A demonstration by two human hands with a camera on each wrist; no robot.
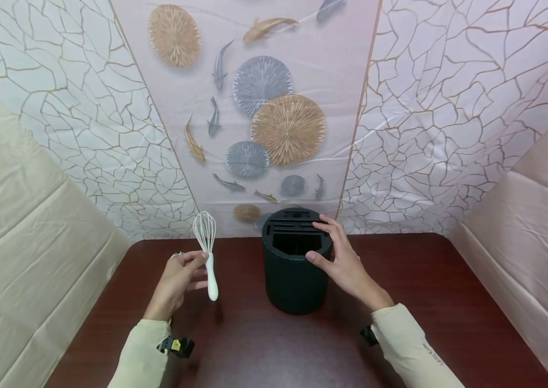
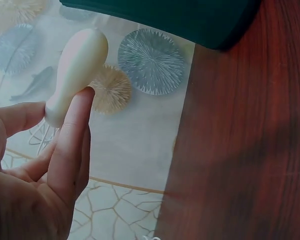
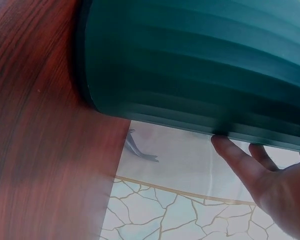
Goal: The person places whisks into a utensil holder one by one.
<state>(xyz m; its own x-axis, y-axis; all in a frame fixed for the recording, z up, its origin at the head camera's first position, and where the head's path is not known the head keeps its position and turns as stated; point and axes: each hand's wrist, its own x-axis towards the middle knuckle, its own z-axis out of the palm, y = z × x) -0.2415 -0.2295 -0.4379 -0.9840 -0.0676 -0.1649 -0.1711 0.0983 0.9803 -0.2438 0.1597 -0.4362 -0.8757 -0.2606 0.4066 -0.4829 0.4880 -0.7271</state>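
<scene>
In the head view, my left hand pinches a white whisk between thumb and fingers, near the top of its handle. The wire loops point up, and the whisk is held above the table. The left wrist view shows the smooth handle close up, with the wires partly hidden behind the fingers. A dark green utensil holder with a black slotted top stands upright to the right. My right hand touches the right side of its rim, thumb and fingers spread. In the right wrist view, a fingertip meets the ribbed green wall.
The holder and hands are over a dark reddish wood table. A patterned cloth with fish and round motifs hangs behind the far edge. Pale fabric closes the left side, and similar fabric the right.
</scene>
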